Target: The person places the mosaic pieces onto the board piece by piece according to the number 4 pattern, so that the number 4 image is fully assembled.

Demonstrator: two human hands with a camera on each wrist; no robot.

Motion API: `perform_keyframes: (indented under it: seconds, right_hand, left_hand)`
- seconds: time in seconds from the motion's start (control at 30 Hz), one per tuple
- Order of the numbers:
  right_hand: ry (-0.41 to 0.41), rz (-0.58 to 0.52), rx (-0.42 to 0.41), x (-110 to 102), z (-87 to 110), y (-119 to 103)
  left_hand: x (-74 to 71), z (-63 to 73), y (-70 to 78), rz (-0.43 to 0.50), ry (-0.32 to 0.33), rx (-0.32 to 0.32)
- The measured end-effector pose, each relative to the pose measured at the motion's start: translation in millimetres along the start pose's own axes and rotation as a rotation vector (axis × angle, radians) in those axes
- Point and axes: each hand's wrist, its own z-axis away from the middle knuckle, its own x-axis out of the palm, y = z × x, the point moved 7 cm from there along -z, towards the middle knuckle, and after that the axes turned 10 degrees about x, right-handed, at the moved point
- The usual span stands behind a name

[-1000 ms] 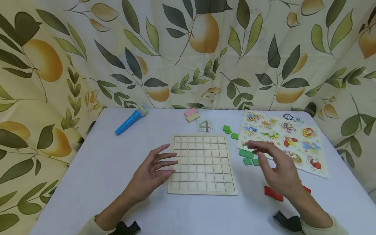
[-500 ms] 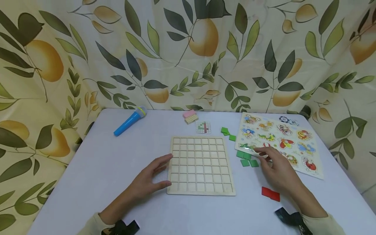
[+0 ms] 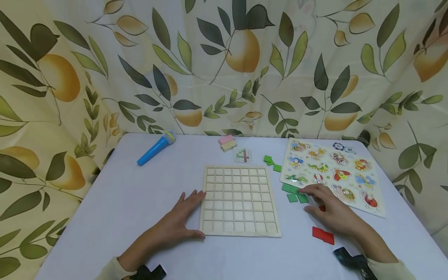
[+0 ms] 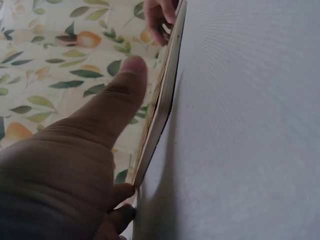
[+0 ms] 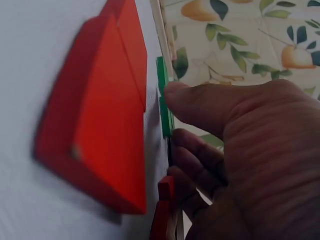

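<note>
A pale wooden grid board (image 3: 240, 202), divided into small square cells, lies flat in the middle. My left hand (image 3: 171, 225) rests at its left side, fingertips on the edge and thumb spread toward the lower corner. In the left wrist view the thumb (image 4: 120, 90) stretches past the board's edge (image 4: 162, 100). My right hand (image 3: 334, 217) is low over the right side, fingertips right at the green square tiles (image 3: 292, 198). Its thumb and index finger stand apart. Red tiles (image 3: 323, 235) lie by the palm, large in the right wrist view (image 5: 110, 120).
A picture board of insects (image 3: 329, 167) lies at the right, behind the right hand. A small printed grid card (image 3: 242, 155), pink and cream pieces (image 3: 228, 143) and more green tiles (image 3: 272, 162) sit behind the grid board. A blue toy microphone (image 3: 154, 149) lies back left.
My left hand has come to the grid board's left edge, its thumb spreading lower. The right hand has dropped down toward the green tiles. The view has shifted slightly.
</note>
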Motion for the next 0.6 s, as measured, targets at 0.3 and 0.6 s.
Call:
perform_keyframes:
  seconds: [0.3,0.6]
  right_hand:
    - [0.056,0.020,-0.037,-2.1,-2.3,0.6]
    - [0.119,0.023,-0.051,-1.4,-5.3,1.9]
  left_hand:
    - [3.4,-1.0,1.7,-0.200,-0.036,-0.011]
    - [6.0,0.7,-0.5,-0.217,-0.036,-0.020]
